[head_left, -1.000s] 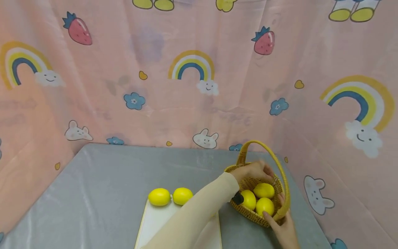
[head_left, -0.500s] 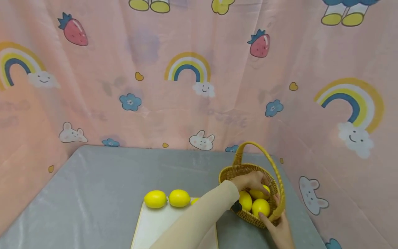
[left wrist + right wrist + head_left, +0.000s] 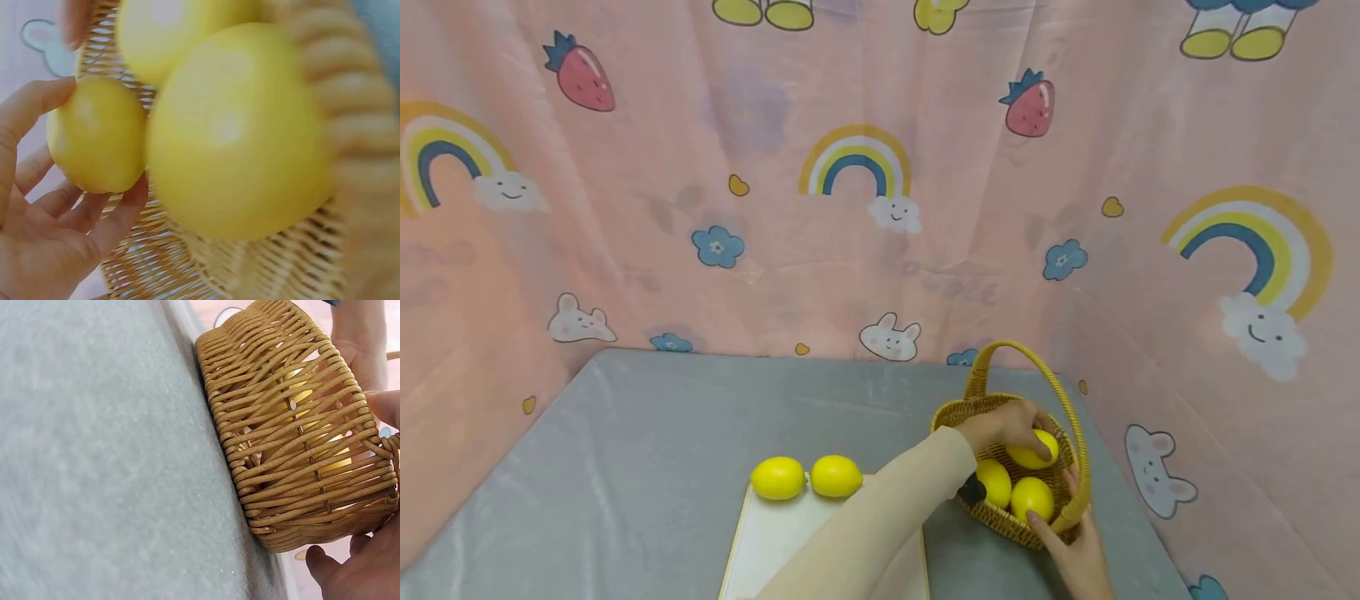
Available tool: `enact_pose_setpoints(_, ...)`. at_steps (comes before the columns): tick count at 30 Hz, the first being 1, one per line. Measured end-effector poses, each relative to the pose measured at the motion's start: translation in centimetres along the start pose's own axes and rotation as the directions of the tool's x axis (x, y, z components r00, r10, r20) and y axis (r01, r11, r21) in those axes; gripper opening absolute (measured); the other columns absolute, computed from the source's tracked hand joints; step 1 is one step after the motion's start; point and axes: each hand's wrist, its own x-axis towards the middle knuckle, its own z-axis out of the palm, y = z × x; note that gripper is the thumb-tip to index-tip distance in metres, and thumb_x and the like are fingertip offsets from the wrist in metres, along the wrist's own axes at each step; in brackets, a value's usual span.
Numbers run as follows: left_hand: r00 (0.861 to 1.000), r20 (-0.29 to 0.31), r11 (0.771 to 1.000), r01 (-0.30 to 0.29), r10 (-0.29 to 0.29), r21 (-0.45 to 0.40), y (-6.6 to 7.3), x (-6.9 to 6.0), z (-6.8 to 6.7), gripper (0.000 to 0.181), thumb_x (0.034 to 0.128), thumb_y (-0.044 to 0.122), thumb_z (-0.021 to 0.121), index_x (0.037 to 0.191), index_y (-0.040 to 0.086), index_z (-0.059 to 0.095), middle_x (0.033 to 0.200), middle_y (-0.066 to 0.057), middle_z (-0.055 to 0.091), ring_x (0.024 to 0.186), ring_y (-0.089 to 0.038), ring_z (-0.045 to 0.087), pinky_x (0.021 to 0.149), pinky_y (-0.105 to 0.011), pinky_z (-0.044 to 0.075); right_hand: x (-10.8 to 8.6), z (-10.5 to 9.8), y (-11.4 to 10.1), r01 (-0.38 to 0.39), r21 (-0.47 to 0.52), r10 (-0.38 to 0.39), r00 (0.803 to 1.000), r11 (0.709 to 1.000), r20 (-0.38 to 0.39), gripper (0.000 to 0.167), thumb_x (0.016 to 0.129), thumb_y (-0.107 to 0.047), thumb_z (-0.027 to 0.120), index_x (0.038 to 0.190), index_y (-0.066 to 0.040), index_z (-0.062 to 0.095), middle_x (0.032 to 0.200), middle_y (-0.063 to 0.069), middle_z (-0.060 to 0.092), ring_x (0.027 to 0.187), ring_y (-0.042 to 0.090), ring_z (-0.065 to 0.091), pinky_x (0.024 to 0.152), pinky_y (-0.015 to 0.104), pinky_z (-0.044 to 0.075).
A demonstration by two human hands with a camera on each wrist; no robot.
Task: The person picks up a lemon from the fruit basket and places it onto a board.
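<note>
A wicker basket with a tall arched handle stands at the table's right side, with several lemons inside. My left hand reaches over its near left rim and grips a lemon, thumb on one side and fingers curled on the other in the left wrist view. Two more lemons, a left one and a front one, lie close beside it. My right hand holds the basket's near right side below the handle, thumb over the rim. From the right wrist, the basket's woven wall shows.
On the grey table, a white board lies at the front, partly covered by my left sleeve. Two lemons, one left and one right, rest at its far edge. A patterned pink curtain hangs behind.
My left hand has come down from above the basket's far side onto a lemon and grips it. That lemon has shifted slightly up. The right hand keeps its hold on the basket.
</note>
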Motion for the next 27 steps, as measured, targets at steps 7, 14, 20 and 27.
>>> enact_pose_setpoints(7, 0.998, -0.051, 1.0, -0.023, 0.024, 0.02, -5.7, 8.8, 3.5, 0.031, 0.0901, 0.021, 0.075, 0.121, 0.021, 0.07, 0.121, 0.008, 0.065, 0.105, -0.005, 0.06, 0.079, -0.018, 0.049, 0.0, -0.1, 0.3, -0.018, -0.048, 0.019, 1.0, 0.999, 0.017, 0.089, 0.098, -0.024, 0.066, 0.161, -0.009, 0.005, 0.166, 0.01, -0.011, 0.148, 0.044, -0.001, 0.099, 0.021, 0.032)
enact_pose_setpoints(14, 0.965, 0.088, 0.969, -0.245, 0.247, -0.036, -6.6, 5.8, 0.1, 0.038, 0.0927, 0.017, 0.071, 0.129, 0.006, 0.065, 0.12, 0.001, 0.066, 0.099, -0.002, 0.06, 0.078, -0.011, 0.047, 0.2, -0.4, 0.5, 0.004, -0.065, -0.003, 1.0, 0.998, 0.015, 0.088, 0.099, -0.027, 0.064, 0.161, -0.012, 0.003, 0.166, 0.007, -0.01, 0.148, 0.043, 0.001, 0.097, 0.02, 0.033)
enact_pose_setpoints(20, 0.912, 0.172, 0.926, -0.377, 0.372, -0.003, -8.6, 1.8, -3.5, 0.038, 0.0932, 0.016, 0.07, 0.128, 0.003, 0.064, 0.116, -0.001, 0.068, 0.097, -0.001, 0.059, 0.081, -0.013, 0.048, 0.1, -0.1, 0.6, 0.104, -0.043, -0.104, 0.994, 0.994, -0.017, 0.085, 0.098, -0.017, 0.066, 0.16, -0.005, 0.009, 0.166, 0.012, -0.006, 0.149, 0.038, -0.001, 0.088, -0.001, 0.022)
enact_pose_setpoints(27, 0.876, 0.203, 0.888, -0.456, 0.437, 0.056, -10.9, -5.3, -5.2, 0.037, 0.0892, 0.018, 0.075, 0.123, 0.005, 0.065, 0.112, 0.001, 0.067, 0.095, -0.004, 0.059, 0.086, -0.016, 0.047, 0.0, 0.3, 1.0, 0.161, -0.042, -0.162, 0.987, 0.986, -0.017, 0.082, 0.097, -0.008, 0.065, 0.159, 0.0, 0.012, 0.165, 0.016, -0.003, 0.144, 0.032, 0.015, 0.083, 0.001, 0.028)
